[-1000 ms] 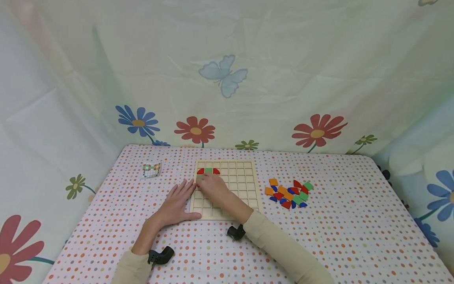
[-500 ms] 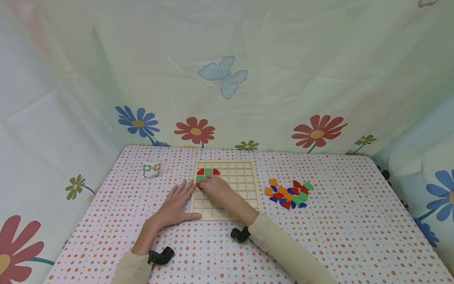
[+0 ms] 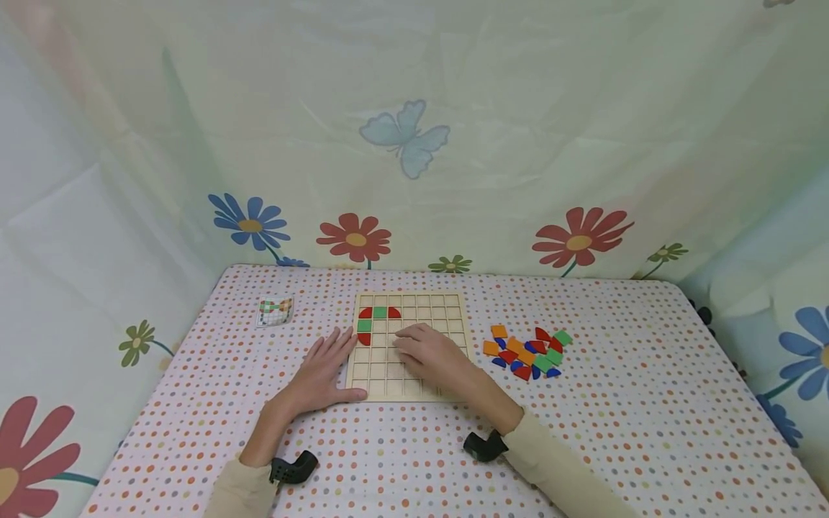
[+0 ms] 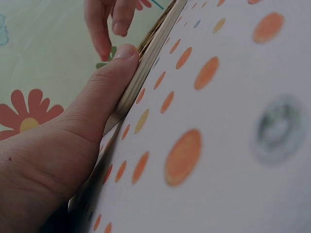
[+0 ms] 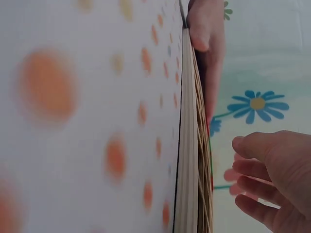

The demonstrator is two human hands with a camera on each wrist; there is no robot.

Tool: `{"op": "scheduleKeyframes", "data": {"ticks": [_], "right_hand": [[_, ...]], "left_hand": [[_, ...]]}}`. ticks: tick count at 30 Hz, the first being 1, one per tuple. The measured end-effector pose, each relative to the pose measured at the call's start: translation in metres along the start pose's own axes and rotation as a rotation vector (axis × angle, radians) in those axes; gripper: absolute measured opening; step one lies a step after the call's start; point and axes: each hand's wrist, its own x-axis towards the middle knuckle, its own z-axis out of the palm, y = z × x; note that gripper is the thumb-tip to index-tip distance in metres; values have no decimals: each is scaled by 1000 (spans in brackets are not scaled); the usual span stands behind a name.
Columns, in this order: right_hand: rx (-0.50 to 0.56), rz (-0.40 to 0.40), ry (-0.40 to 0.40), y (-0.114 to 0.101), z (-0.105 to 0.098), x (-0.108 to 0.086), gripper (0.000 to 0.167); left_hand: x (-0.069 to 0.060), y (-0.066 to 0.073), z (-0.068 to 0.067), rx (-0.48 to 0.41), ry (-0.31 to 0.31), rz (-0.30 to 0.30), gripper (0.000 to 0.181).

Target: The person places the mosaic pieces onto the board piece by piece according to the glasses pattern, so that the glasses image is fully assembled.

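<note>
A wooden grid board [image 3: 414, 391] lies on the spotted table. Red quarter-round tiles [image 3: 394, 313] and green square tiles [image 3: 365, 326] fill several cells in its upper left corner. My left hand [image 3: 322, 368] rests spread along the board's left edge, its thumb on the near corner; in the left wrist view that thumb [image 4: 104, 82] presses on the rim. Over the middle of the board hovers my right hand [image 3: 434, 352], fingers loosely bent. The right wrist view shows these fingers [image 5: 255, 189] apart from the board, holding nothing.
Right of the board lies a loose pile of orange, red, blue and green tiles [image 3: 526, 358]. A small pattern card [image 3: 275, 311] lies at the back left. A flowered curtain [image 3: 414, 237] hangs behind the table. Each wrist wears a black camera mount [image 3: 486, 446].
My right hand has drawn back to the right from the upper left tiles, uncovering the red tile below the green one. My left hand has stayed in place.
</note>
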Motion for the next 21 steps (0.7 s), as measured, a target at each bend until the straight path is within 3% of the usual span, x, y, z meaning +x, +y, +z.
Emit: {"op": "scheduleKeyframes", "data": {"ticks": [10, 13, 18, 21], "right_hand": [[-12, 117, 47, 61, -42, -62, 28], [5, 179, -1, 84, -57, -81, 30], [63, 288, -174, 114, -81, -104, 36], [99, 366, -213, 126, -91, -114, 40]], "left_hand": [[0, 3, -1, -20, -19, -7, 109], [-1, 3, -2, -25, -19, -10, 108], [0, 2, -2, -12, -14, -18, 108], [0, 2, -1, -10, -11, -16, 109]]}}
